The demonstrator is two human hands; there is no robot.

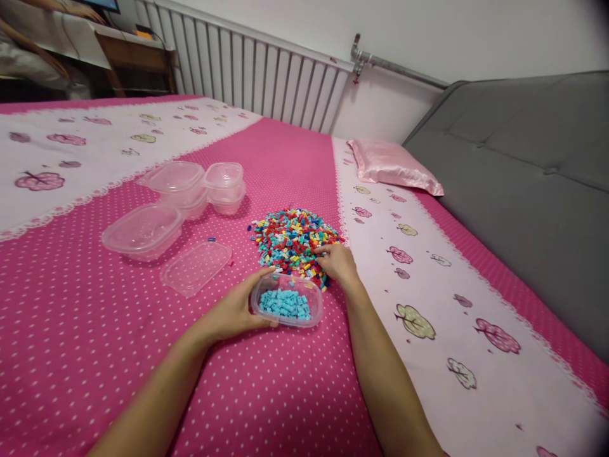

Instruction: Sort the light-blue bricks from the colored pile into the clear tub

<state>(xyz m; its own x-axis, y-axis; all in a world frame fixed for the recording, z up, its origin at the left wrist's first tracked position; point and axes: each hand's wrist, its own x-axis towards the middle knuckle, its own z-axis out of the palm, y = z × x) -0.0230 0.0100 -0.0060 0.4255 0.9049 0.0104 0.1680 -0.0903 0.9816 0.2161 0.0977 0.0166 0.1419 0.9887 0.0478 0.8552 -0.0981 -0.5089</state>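
Observation:
My left hand (239, 309) is wrapped round the left end of a clear plastic container (314, 311), thumb and fingers on its rim and side. Inside the container lies a layer of small light-blue building bricks (285, 304). Just behind it spreads a heap of mixed building bricks (295, 238) in red, blue, yellow, green and white. At the heap's right edge, my right hand (337, 263) has its fingertips down among the bricks, drawn together in a pinch. Whatever those fingertips hold is too small to make out.
Left of the heap stand several lidded clear containers (143, 231), some stacked. A loose clear lid (196, 268) lies nearer, with single bricks beside it. Everything rests on a pink bedspread (266, 393). Farther back are a pink pillow (392, 165), a grey headboard (523, 139), a radiator (257, 70) and a person (28, 47).

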